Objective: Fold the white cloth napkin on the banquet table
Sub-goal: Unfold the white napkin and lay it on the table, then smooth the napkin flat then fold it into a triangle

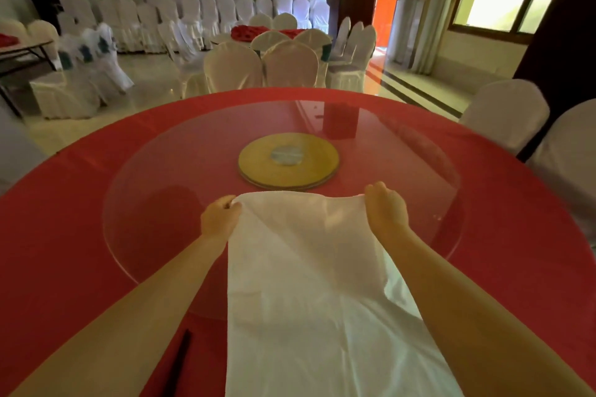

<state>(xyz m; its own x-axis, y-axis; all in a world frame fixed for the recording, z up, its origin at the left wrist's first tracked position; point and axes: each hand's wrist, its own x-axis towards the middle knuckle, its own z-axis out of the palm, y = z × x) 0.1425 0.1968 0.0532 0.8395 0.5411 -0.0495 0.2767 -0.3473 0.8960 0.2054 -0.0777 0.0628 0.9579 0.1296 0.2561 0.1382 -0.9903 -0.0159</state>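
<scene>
The white cloth napkin (309, 284) stretches from the bottom edge of the view out over the round table with the red cloth (64, 219). My left hand (221, 216) pinches the napkin's far left corner. My right hand (385, 206) grips the far right corner. Both far corners are held up over the near part of the glass turntable (154, 203), and the napkin sags a little between them. The near end of the napkin runs out of view below.
A yellow round base (288, 161) sits under the middle of the glass turntable. A dark slim stick-like object (180, 361) lies on the red cloth at the lower left. Chairs in white covers (290, 64) stand beyond the table and at the right.
</scene>
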